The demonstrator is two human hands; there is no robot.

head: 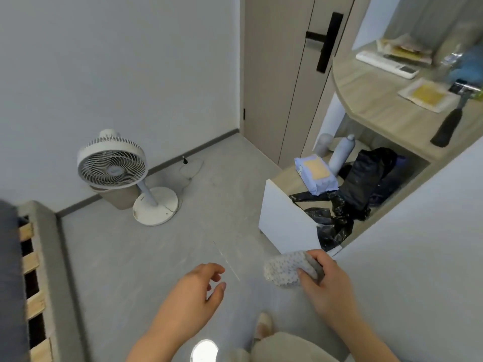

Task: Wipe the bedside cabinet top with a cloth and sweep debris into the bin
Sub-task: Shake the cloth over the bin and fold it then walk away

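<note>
Overhead, the wooden cabinet top [386, 111] curved out beside a beige door [277, 74], carrying a white remote [386, 64], a yellow-centred packet [424, 94] and a black-handled tool [448, 125]. Below it, a shelf held a blue wipes pack [315, 173] and crumpled black bags [350, 194]. Across the grey floor [146, 257] stood a white fan [115, 165], touching a beige bin [115, 197] behind it. The right hand [324, 278] gripped a bunched, pale, dotted cloth [285, 267] low over the floor, well below the top. The left hand [198, 288] hung empty, fingers loosely curled.
</note>
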